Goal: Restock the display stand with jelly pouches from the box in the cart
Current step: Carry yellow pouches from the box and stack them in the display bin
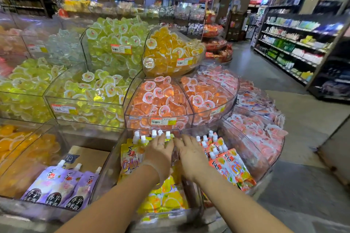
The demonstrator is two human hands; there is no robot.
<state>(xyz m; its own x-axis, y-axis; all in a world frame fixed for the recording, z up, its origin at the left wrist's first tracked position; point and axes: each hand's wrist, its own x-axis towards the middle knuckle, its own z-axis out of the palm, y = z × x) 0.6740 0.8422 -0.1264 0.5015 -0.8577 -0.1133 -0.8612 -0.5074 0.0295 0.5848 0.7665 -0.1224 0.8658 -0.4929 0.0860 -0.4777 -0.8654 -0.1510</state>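
Head view, looking down into the lowest tier of the clear display stand (272, 172): left hand (160, 154) laid palm-down on the yellow jelly pouches (132, 154), fingers fairly straight and pressing against the row just under the white spouts, nothing visibly pinched; ring on one finger. Right hand (191, 154) just beside it, likewise flat with fingers spread, reaching into the gap between the yellow row and the orange jelly pouches (230, 166), holding nothing that can be made out. Both grips relaxed and open-fingered, then. Fingertips of the two hands near each other, pointing away toward the back wall of the bin. Yellow pouches standing roughly upright, long axis running from spout at the far top to base nearer the body, directly under and to the left of the left hand; orange pouches leaning, spouts away, immediately right of the right hand. Left hand nearer the yellow stack, right hand nearer the orange. More yellow pouches lying flat lower in the same compartment. Further left, purple jelly pouches (60, 185) in the neighbouring bin, a cardboard box (89, 157) behind them. Cart not in view.
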